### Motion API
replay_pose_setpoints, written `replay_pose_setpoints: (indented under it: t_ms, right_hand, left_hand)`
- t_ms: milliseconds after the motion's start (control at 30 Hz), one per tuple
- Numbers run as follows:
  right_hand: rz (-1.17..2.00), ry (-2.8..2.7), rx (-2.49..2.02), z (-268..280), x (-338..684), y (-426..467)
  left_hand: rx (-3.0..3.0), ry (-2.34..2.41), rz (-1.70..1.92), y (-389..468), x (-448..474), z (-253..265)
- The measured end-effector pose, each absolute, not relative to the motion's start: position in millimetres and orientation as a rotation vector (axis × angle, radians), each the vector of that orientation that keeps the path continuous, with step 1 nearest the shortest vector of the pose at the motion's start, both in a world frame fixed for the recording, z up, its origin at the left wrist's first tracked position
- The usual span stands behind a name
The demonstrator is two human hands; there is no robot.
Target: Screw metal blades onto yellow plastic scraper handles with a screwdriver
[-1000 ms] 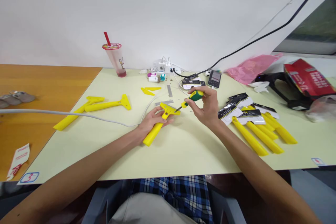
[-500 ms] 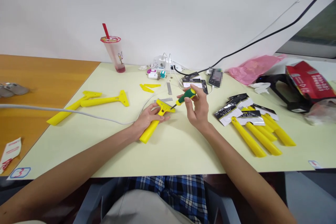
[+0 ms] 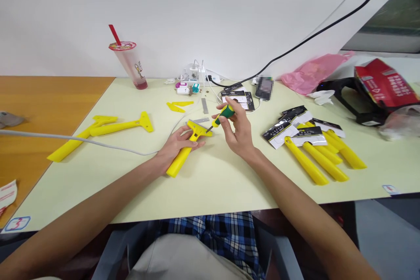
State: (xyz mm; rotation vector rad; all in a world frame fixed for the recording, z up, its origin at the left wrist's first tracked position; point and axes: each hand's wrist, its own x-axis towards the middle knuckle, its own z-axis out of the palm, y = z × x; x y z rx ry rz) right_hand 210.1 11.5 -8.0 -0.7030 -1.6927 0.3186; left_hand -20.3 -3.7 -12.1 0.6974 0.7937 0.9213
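My left hand (image 3: 175, 146) is closed around a yellow scraper (image 3: 180, 161), near the joint of its handle and wide head. In my right hand (image 3: 239, 131) is a screwdriver (image 3: 224, 115) with a green and yellow handle. Its tip meets the right part of the scraper's head, at or beside a screw; the exact contact is too small to make out. Just behind the head lies a flat metal blade (image 3: 201, 120), and a second blade (image 3: 204, 106) rests farther back. Two yellow plastic pieces (image 3: 177, 106) lie to the left of them.
Two yellow scrapers (image 3: 121, 127) lie at the left by a grey cable (image 3: 108, 143). Several scrapers with card packaging (image 3: 308, 157) are piled on the right. Along the wall stand a drink cup (image 3: 129, 63), a power strip (image 3: 213, 78), a phone (image 3: 264, 87) and a pink bag (image 3: 315, 72).
The camera view has shifted slightly, so the whole scene sits farther left. Both hands keep their holds, with the screwdriver's tip still at the scraper's head.
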Motion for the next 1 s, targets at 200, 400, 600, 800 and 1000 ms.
replay_pose_setpoints:
  t_ms: [200,400,600,800,1000]
  right_hand:
    - [0.309,-1.711,-0.732,-8.3,211.0,11.8]
    - [0.364,-1.677,-0.763,-7.0,207.2,10.1]
    - [0.378,-1.675,-0.739,-7.1,209.6,11.3]
    - [0.365,-1.663,-0.738,-5.5,206.6,9.9]
    - [0.387,-1.695,-0.725,-5.2,208.6,8.5]
  left_hand:
    - [0.714,0.789,0.899,-5.5,-21.6,-9.6]
    - [0.714,0.766,0.902,-4.8,-22.4,-11.5]
    - [0.71,0.758,0.9,-3.6,-22.3,-13.9]
    - [0.7,0.77,0.895,-3.3,-22.0,-11.2]
    - [0.718,0.757,0.889,-3.6,-22.6,-11.0]
